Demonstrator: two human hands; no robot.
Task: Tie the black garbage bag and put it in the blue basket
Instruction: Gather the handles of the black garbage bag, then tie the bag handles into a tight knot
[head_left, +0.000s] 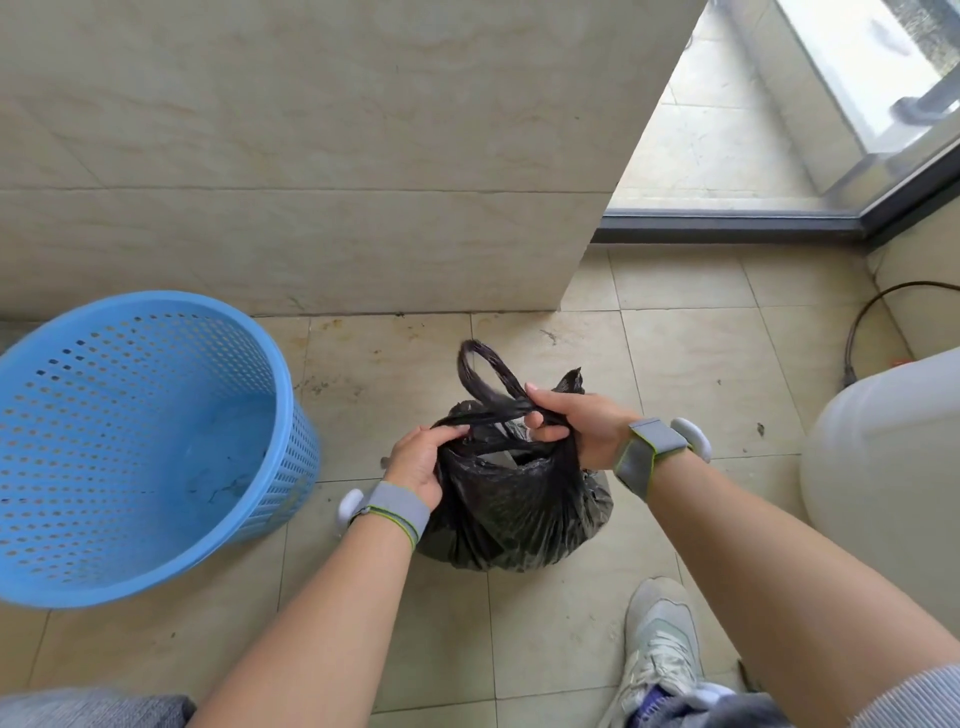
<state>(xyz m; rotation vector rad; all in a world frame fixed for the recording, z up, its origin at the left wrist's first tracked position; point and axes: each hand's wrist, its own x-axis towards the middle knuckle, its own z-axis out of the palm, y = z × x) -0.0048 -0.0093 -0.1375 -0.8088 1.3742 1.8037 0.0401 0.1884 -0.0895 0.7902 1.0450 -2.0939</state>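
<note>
- The bag (511, 512) sits on the floor (675, 364) tiles, just in front of the wall's (311, 156) outer corner, its body bulging and its mouth partly open between the two hands.
- Left hand (418, 460): fingers curled shut around the bag's left handle at the mouth.
- Right hand (576, 423): fingers closed on the right handle, pinching the twisted plastic; a loop (480, 374) of it stands up above the hand.
- Both wrists wear grey bands with white devices.
- The basket (130, 447) stands on the floor to the left of the bag, near it but apart, tilted toward the camera; nothing large shows inside.
- A white jug (883, 467) stands at the right edge, and a shoe (662, 639) below the bag.
</note>
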